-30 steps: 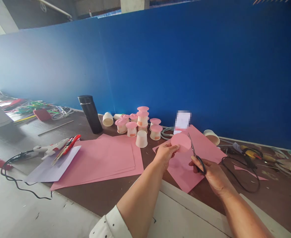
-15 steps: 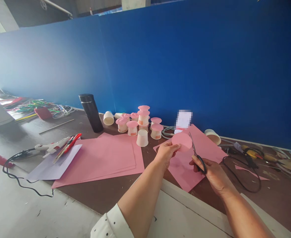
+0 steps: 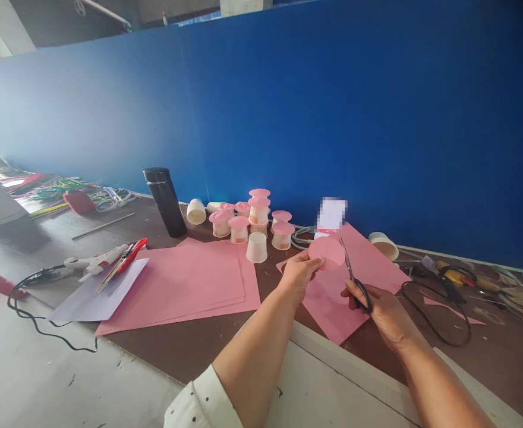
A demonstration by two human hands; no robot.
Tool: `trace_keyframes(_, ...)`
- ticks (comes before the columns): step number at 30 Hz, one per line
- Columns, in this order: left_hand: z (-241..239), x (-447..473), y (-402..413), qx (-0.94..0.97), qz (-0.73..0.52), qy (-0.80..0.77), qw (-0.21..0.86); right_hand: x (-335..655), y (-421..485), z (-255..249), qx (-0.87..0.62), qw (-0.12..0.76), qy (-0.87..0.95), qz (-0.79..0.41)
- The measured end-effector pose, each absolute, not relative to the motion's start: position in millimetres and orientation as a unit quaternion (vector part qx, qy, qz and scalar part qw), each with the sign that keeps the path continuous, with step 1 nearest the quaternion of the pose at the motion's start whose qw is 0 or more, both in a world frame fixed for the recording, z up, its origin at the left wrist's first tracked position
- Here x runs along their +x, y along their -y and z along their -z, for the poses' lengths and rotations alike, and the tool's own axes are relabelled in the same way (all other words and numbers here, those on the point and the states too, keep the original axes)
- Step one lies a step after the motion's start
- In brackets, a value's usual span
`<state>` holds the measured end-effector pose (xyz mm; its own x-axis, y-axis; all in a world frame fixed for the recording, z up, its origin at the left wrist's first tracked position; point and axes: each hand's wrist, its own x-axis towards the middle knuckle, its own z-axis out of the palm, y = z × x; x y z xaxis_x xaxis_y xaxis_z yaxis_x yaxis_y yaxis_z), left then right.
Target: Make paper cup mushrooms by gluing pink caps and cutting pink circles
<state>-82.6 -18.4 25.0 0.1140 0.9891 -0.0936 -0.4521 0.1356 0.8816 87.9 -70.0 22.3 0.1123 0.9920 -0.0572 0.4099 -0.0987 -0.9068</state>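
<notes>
My left hand (image 3: 299, 274) pinches a round pink paper disc (image 3: 327, 254) and holds it up above the table. My right hand (image 3: 384, 312) is closed on the black handles of a pair of scissors (image 3: 353, 279). The scissor blades point up along the disc's right edge. Under both hands lies a pink paper sheet (image 3: 333, 303). A stack of larger pink sheets (image 3: 185, 285) lies to the left. Behind them stand several small white paper cups (image 3: 255, 223), some capped with pink discs.
A black flask (image 3: 166, 202) stands by the blue wall. A glue gun (image 3: 94, 261), a red cutter (image 3: 128, 255) and a pale sheet (image 3: 96, 294) lie at the left with a black cord (image 3: 34, 315). Cables (image 3: 440, 297) and tools clutter the right. A white ledge (image 3: 346, 374) runs below my arms.
The hands, disc and scissors hold almost the same pose; only the view has shifted slightly.
</notes>
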Motion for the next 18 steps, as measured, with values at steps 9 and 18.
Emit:
trace_keyframes(9, -23.4, -83.1, 16.9, 0.375, -0.549, -0.380, 0.644, 87.9, 69.1, -21.0, -0.638, 0.389, 0.544, -0.382)
trace_keyframes(18, -22.7, -83.2, 15.9, 0.379, -0.550, -0.381, 0.639, 87.0, 71.2, -23.2, -0.638, 0.385, 0.544, -0.385)
